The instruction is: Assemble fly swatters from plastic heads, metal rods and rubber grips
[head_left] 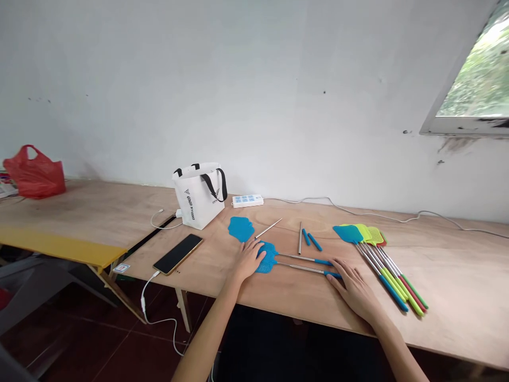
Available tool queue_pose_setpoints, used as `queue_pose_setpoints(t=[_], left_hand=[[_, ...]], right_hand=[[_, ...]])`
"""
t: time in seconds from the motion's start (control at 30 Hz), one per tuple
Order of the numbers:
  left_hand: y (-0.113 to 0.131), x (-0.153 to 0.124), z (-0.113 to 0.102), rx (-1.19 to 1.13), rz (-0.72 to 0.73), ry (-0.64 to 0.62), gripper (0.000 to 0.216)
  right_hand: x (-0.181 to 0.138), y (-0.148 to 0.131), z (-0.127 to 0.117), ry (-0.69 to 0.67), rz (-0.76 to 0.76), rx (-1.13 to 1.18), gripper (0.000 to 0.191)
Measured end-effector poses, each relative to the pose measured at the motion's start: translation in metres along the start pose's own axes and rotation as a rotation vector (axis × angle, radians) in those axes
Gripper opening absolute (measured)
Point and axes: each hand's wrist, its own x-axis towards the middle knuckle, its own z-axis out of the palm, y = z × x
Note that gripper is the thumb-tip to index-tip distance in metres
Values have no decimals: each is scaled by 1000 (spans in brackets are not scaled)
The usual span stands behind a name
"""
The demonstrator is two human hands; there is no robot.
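Head view:

1. Left hand [248, 260]: open, fingers laid over the blue heads of two fly swatters [265, 267], at the front of the table [457, 281].
2. Right hand [352, 284]: open, thumb and fingers apart, touching the blue handle ends of the same pair; rods side by side, running between the hands.
3. Loose parts, just behind: one blue swatter head [240, 228], two metal rods [300, 239], two blue sleeves [315, 242].
4. Swatter bundle [392, 283], to the right: blue, lime, red and green handles, fanned heads.
5. To the left: black phone [178, 254], cable attached; white bag [201, 207], upright; power strip [247, 200] near the wall.
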Motion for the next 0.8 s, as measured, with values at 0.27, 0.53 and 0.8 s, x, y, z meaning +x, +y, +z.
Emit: queue_pose_setpoints(t=[0.27, 0.53, 0.8], left_hand=[[-7, 1, 14, 48, -11, 9, 47], [-13, 3, 17, 84, -23, -21, 58], [-8, 2, 13, 89, -29, -43, 59]], right_hand=[[0, 11, 14, -13, 46, -139, 67], [-2, 10, 12, -15, 40, -124, 67], [-3, 4, 5, -64, 13, -119, 66]])
